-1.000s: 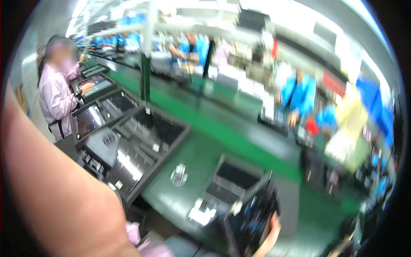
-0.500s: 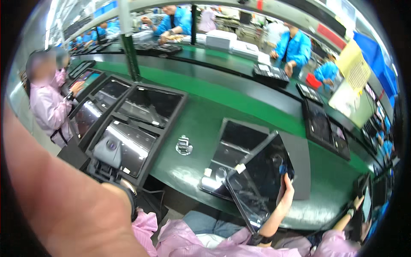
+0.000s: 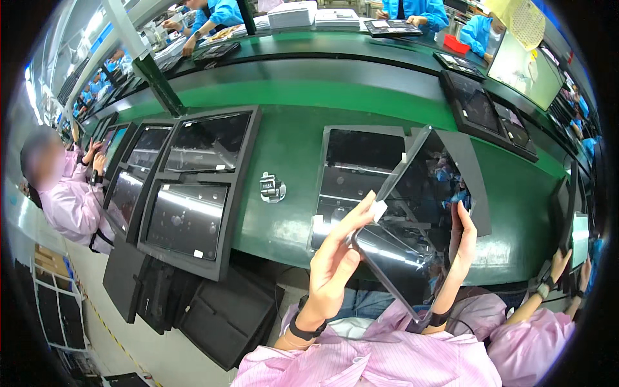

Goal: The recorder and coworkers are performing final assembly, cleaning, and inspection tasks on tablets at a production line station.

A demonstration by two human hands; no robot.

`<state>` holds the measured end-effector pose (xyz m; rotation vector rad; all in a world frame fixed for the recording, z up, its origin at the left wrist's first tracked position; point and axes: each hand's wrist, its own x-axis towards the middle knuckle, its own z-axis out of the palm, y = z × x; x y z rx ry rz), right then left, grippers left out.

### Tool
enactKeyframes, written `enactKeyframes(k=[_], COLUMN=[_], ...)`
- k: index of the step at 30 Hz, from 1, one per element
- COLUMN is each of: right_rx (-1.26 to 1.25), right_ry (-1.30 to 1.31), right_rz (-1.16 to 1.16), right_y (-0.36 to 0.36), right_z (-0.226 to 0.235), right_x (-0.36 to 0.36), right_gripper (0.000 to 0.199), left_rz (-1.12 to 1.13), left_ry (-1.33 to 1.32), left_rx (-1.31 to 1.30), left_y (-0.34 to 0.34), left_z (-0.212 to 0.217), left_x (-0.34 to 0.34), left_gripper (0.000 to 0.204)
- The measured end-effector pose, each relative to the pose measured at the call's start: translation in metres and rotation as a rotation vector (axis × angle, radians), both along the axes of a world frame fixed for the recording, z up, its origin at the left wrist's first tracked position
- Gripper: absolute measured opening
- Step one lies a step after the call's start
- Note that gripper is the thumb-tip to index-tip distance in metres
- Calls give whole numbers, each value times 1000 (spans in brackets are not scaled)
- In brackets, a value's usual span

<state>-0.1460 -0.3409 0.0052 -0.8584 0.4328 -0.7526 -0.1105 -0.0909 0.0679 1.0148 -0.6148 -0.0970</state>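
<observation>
A black glossy tablet-like screen (image 3: pixel 419 226) is tilted up in front of me, with reflections on its face and a small white tab on its left edge. My left hand (image 3: pixel 338 255) is closed on that left edge, by the tab, fingers and thumb around it. My right hand (image 3: pixel 463 242) supports the opposite edge, its fingers partly hidden by the panel. Beneath it on the bench lie more black screens (image 3: pixel 361 151) in a dark grey tray (image 3: pixel 474 174), partly covered by the held one.
Black trays (image 3: pixel 240 164) with several dark screens stand on the green bench (image 3: pixel 277 238) at left. A small shiny metallic object (image 3: pixel 272 188) lies between. Empty-looking black trays (image 3: pixel 225 316) are stacked below left. Co-workers sit at left, right and across the bench.
My left hand, blurred close to the camera before, has come down onto the screen's left edge. A grey device with a lens at left is out of sight. The view has tilted downward.
</observation>
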Motion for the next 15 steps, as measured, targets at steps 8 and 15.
enactKeyframes(k=[8,15], right_rx=[35,34], right_ry=[23,101], right_rz=[-34,-57], right_y=[6,-25], right_z=[14,-11], right_x=[-1,-16], right_gripper=[19,25], left_rz=[23,152], left_ry=[-17,-19], left_rx=[-31,-115], left_y=[4,21], left_z=[-6,4], left_x=[-2,27], left_gripper=[41,45])
